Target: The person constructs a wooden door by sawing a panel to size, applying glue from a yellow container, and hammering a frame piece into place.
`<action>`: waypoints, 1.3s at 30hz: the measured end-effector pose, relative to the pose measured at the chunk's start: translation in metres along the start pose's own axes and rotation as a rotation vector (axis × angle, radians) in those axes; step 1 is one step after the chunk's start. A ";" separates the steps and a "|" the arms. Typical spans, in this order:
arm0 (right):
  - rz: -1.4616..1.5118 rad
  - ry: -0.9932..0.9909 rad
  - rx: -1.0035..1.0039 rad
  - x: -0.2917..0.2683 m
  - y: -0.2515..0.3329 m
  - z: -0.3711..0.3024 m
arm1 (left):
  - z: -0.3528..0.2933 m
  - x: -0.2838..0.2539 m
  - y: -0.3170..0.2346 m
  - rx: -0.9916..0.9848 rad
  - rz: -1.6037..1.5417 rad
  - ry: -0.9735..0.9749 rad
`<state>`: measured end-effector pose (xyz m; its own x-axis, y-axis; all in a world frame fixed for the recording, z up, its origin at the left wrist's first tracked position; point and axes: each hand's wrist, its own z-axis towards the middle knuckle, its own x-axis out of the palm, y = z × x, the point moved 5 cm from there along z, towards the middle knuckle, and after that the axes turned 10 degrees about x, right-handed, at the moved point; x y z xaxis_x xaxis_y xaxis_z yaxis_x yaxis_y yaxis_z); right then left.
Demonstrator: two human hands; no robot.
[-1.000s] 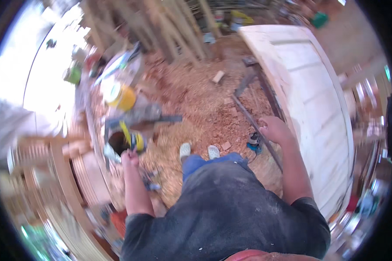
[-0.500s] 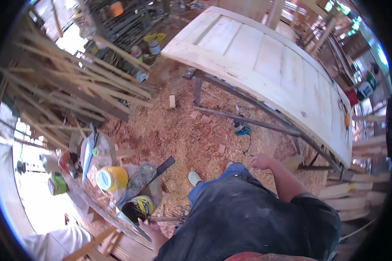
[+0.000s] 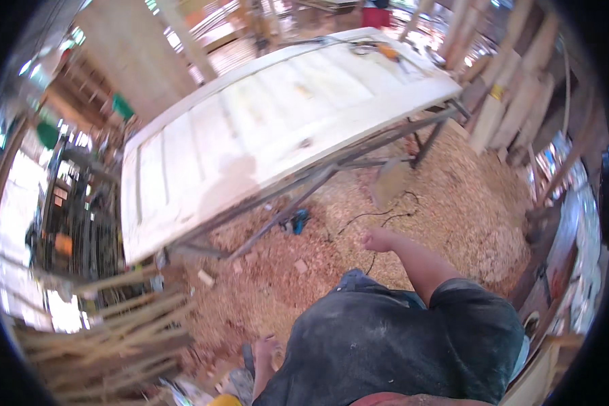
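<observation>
My right hand (image 3: 379,239) hangs in front of my body over the wood shavings, its fingers curled in with nothing seen in them. Low on the left, my left hand (image 3: 266,348) hangs beside my dark shirt, slightly blurred, with its fingers apart and nothing visible in it. A dark flat strip (image 3: 248,358) shows right next to that hand; whether they touch I cannot tell. Ahead of me a large pale panelled wooden door (image 3: 277,128) lies flat on a dark stand (image 3: 331,172). A blue power tool (image 3: 295,221) sits on the floor below its near edge.
Thin wooden strips (image 3: 115,338) are piled at the lower left. Thicker timber pieces (image 3: 504,105) lean at the right. A black cord (image 3: 365,216) trails over the shavings. An orange-handled tool (image 3: 387,51) rests on the door's far end. Part of a yellow container (image 3: 224,400) shows at the bottom edge.
My view has swung to the right, so the door now lies across the front and the buckets have mostly left the picture. My left hand has moved away from the open bucket.
</observation>
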<state>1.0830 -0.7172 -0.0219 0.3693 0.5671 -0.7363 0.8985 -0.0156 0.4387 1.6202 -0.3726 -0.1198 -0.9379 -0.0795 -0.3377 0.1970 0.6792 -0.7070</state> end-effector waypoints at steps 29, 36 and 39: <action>1.281 -0.146 1.172 0.012 -0.488 -0.207 | 0.162 0.721 -0.645 0.973 0.693 0.968; 1.552 -0.831 1.231 -0.118 -0.572 -0.258 | 0.143 0.866 -0.772 1.217 0.589 1.020; 1.724 -0.784 1.170 -0.085 -0.634 -0.272 | 0.121 0.917 -0.814 1.217 0.441 1.103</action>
<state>0.4172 -0.5313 -0.0972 0.4447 -0.8678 -0.2219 -0.7101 -0.4925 0.5032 0.6346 -1.0872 0.0712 -0.3909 0.8114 -0.4345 0.0746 -0.4425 -0.8937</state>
